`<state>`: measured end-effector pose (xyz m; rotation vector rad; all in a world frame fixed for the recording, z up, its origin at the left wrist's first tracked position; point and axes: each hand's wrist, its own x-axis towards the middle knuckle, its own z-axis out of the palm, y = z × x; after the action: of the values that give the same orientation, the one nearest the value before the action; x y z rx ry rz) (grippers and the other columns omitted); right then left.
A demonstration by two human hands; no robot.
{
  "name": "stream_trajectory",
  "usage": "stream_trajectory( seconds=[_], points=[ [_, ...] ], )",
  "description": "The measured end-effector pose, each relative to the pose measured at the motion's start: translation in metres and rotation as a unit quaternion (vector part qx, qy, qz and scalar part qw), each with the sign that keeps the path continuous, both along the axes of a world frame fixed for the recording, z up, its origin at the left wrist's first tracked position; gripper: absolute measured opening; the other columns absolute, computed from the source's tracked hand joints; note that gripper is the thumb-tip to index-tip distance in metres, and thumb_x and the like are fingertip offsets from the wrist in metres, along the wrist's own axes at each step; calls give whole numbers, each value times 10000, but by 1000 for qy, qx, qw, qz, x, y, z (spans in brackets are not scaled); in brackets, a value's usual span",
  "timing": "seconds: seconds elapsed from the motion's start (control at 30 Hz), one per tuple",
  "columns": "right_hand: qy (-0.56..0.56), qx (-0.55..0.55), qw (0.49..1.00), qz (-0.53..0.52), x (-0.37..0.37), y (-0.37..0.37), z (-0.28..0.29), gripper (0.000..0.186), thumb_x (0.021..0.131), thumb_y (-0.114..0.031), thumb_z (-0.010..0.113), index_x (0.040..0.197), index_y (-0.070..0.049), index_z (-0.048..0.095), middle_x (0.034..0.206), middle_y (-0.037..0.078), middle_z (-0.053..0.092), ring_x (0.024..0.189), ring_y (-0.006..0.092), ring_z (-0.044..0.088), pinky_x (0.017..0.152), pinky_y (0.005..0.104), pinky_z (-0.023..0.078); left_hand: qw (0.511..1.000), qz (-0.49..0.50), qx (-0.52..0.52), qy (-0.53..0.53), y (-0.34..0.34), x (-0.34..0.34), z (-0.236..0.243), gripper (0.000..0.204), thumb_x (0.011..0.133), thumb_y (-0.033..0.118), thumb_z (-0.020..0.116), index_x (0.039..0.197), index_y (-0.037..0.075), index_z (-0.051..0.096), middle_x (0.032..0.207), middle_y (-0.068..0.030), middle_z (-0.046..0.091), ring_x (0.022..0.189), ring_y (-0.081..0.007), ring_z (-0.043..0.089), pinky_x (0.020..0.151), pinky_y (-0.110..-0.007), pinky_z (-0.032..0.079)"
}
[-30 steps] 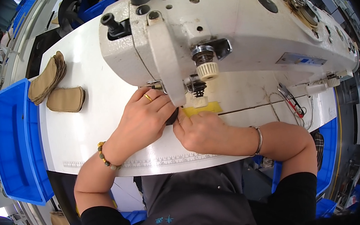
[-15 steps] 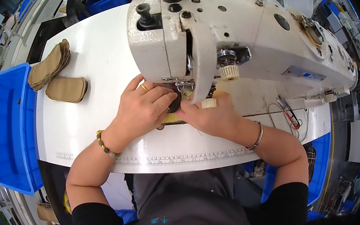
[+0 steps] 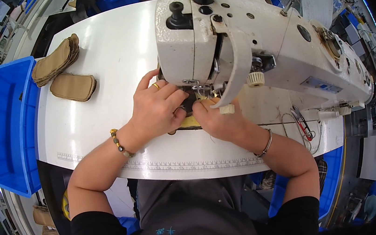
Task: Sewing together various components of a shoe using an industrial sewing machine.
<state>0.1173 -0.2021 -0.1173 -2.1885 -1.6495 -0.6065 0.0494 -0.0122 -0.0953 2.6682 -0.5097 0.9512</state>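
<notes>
Under the head of a white industrial sewing machine, both my hands work close together at the presser foot. My left hand has its thumb and fingertips closed on a small dark piece, its other fingers bent beside the needle area. Just right of it, my right hand has its fingers pinched together near the presser foot; what lies between them is hidden. A yellow strip shows on the machine bed below the dark piece.
Stacks of tan padded pieces lie on the white table at left. A blue bin stands beyond its left edge. Red-handled thread snips lie at right. A printed ruler runs along the near edge.
The whole view has shifted slightly. My right fingers have come up beside the presser foot and curled tighter. My left thumb now shows bent against the dark piece, and the hands sit slightly further apart.
</notes>
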Motion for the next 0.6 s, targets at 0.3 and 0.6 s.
stream_trajectory(
  seconds=[0.3,0.6],
  points=[
    [67,80,994,-29,3,0,5,177,715,-161,739,691,-133,566,560,25,543,486,241,582,432,369,454,999,19,30,26,4,-8,23,298,583,217,810,824,123,662,844,11,618,810,-204,639,839,-352,529],
    [25,68,997,-31,2,0,5,177,708,-186,766,706,-122,600,569,34,560,485,244,585,428,372,452,988,109,-18,107,16,-24,30,372,697,349,850,835,75,641,808,-52,678,701,-213,651,574,-281,500]
  ],
)
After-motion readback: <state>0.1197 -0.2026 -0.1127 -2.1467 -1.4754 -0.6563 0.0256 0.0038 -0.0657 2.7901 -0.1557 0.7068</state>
